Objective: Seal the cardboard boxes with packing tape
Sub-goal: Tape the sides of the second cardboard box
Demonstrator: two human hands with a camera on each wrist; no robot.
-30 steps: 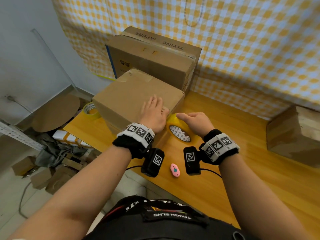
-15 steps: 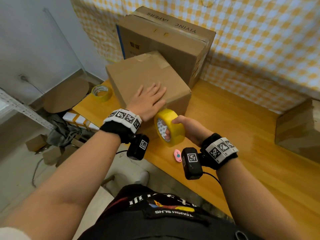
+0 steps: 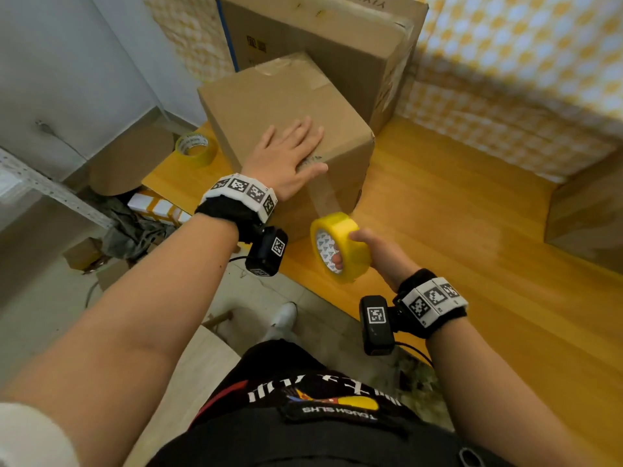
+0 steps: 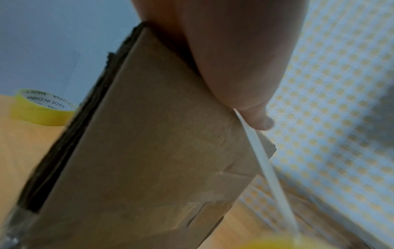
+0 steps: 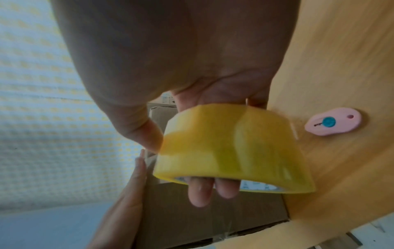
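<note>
At the far left of the wooden table (image 3: 472, 230) a spare tape roll (image 3: 195, 149) lies flat beside the cardboard box (image 3: 269, 102), out of use. Next comes the left hand (image 3: 286, 156), spread flat with straight fingers on the box top near its front edge, the thumb lying over the start of the tape strip (image 3: 322, 197); judged from this, it pins the stuck end and steadies the box against the pull. The clear strip runs down from under the thumb, off the box edge, to the yellow packing tape roll (image 3: 340, 247). The right hand (image 3: 381, 254) holds that roll in the air just in front of the box, fingers hooked through the core and thumb on the outer face, which lets the roll turn as tape pays out. A pink box cutter (image 5: 332, 123) lies on the table near that hand, likely for cutting the strip. A larger carton (image 3: 320, 35) stands behind the box.
</note>
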